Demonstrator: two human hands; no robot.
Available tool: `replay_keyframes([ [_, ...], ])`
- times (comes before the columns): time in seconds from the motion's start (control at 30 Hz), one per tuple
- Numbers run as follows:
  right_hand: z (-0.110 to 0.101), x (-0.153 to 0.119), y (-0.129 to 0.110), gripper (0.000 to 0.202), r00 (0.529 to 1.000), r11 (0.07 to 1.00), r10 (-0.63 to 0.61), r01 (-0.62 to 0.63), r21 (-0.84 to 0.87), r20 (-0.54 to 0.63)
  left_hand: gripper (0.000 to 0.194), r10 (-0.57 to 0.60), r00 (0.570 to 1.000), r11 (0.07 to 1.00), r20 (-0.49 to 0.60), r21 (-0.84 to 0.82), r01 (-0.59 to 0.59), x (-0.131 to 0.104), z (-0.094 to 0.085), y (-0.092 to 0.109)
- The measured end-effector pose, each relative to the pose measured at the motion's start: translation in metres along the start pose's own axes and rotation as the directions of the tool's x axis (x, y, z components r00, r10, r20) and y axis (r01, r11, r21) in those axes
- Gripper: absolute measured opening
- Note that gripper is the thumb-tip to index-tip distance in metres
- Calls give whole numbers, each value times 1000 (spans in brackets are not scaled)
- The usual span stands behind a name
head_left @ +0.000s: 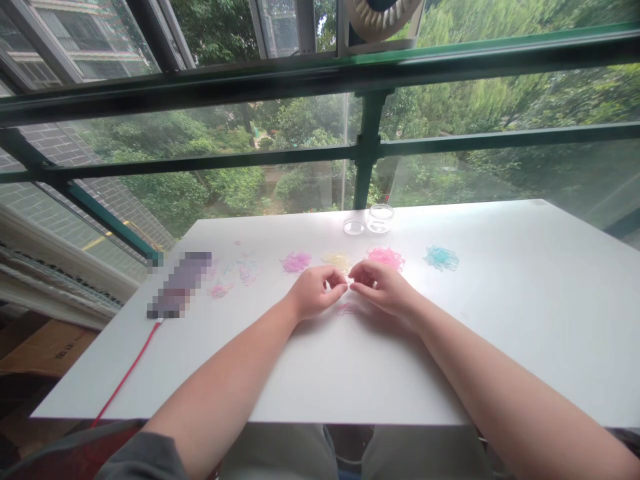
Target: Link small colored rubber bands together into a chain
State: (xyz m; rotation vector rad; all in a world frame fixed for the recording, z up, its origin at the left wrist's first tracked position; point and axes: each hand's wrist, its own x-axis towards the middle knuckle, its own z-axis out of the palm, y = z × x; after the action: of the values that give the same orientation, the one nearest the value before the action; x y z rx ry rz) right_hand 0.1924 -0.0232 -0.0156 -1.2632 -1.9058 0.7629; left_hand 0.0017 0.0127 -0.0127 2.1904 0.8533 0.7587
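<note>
My left hand (319, 292) and my right hand (379, 285) meet above the middle of the white table, fingertips nearly touching. Both pinch thumb against fingers; whatever lies between the tips is too small to make out. A few pink rubber bands (346, 309) lie on the table just below my fingers. Behind the hands are a yellow pile of thin bands (336, 260) and a pink pile (393, 257), the latter partly covered by my right hand. A purple pile (297, 261) sits to the left, a teal pile (441, 257) to the right.
Loose mixed bands (245, 272) are scattered at the left. A clear round jar (381, 220) and a clear round lid (354, 228) stand at the back edge. A blurred-out dark device (180, 285) with a red cable (127, 373) lies at the left edge of the white table (350, 380).
</note>
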Motion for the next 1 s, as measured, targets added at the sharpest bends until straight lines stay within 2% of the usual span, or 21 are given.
replay_keyframes([
  [0.17,-1,-2,-8,10,998,1000,-27,27,7,56,14,-23,1000,1000,-11,17,23,-1,1,2],
  [0.6,1,-2,-3,5,999,1000,-27,27,3,44,13,1,1000,1000,30,2,-1,-1,2,3],
  [0.8,-2,-3,-7,4,995,998,-57,57,5,76,14,6,999,1000,38,2,-6,-2,2,3],
  [1.0,0,-2,-8,6,999,999,-50,50,-12,14,12,19,999,1000,51,-2,-18,-1,2,3],
])
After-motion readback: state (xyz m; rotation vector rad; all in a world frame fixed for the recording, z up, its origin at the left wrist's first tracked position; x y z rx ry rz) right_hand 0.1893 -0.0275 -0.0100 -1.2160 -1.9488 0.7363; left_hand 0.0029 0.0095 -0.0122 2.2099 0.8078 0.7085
